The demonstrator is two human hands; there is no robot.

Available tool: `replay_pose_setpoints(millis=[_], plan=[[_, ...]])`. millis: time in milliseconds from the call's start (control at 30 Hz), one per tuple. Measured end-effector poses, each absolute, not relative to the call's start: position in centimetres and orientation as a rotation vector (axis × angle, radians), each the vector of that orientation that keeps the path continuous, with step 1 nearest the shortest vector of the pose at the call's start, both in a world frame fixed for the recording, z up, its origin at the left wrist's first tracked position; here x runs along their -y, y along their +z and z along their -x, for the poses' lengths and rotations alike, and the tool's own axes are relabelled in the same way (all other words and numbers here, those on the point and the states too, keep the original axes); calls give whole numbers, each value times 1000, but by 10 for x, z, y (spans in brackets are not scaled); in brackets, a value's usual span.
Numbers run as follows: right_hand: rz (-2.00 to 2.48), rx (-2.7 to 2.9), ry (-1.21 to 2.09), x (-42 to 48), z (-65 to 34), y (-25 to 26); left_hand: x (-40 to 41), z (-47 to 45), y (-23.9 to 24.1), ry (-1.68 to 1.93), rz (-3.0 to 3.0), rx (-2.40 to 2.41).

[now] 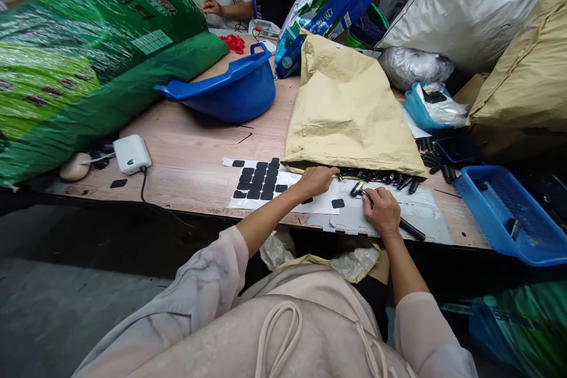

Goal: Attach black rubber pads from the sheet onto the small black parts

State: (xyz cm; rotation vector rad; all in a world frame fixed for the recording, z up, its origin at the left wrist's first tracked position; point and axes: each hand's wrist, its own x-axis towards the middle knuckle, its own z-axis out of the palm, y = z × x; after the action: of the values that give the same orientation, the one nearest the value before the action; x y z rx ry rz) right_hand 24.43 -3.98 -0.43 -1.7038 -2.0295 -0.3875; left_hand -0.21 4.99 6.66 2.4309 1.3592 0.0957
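Observation:
My left hand (315,183) reaches to the open front edge of a tan paper sack (354,112). Its fingers are pinched together over something small that I cannot make out. My right hand (383,210) is closed around a small hammer (411,229); the black handle sticks out behind the hand and the head lies in front. Several short black cylindrical parts (402,182) spill along the sack's mouth. Below my left forearm lies a white sheet (234,203) with rows of black rounded stickers (257,177). A grey plate (427,215) is under my right hand.
A blue basin (239,94) stands behind, beside a large green sack (88,29). A blue basket (531,236) sits at the right edge, near more black parts. A white box (132,153) with a cable lies left. A co-worker's hand (212,7) shows across the table.

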Motion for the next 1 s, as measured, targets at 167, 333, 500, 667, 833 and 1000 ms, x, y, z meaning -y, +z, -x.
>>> replay_pose_setpoints(millis=[167, 333, 500, 667, 833, 1000], plan=[[1697, 2021, -366, 40, -246, -5, -75, -19, 61, -42, -2605, -1351], [1699, 2026, -354, 40, -246, -4, -79, -21, 53, 175, -2627, -1266], [1723, 2029, -330, 40, -245, -3, -70, -7, 56, 323, -2682, -1086], [1731, 2035, -332, 41, -245, -2, -43, 1, 55, 341, -2617, -1060], [1710, 2038, -354, 41, -245, -2, -20, -3, 31, 377, -2455, -1100], [1731, 2022, -329, 40, -245, -3, -16, -1, 7, 574, -2281, -1095]])
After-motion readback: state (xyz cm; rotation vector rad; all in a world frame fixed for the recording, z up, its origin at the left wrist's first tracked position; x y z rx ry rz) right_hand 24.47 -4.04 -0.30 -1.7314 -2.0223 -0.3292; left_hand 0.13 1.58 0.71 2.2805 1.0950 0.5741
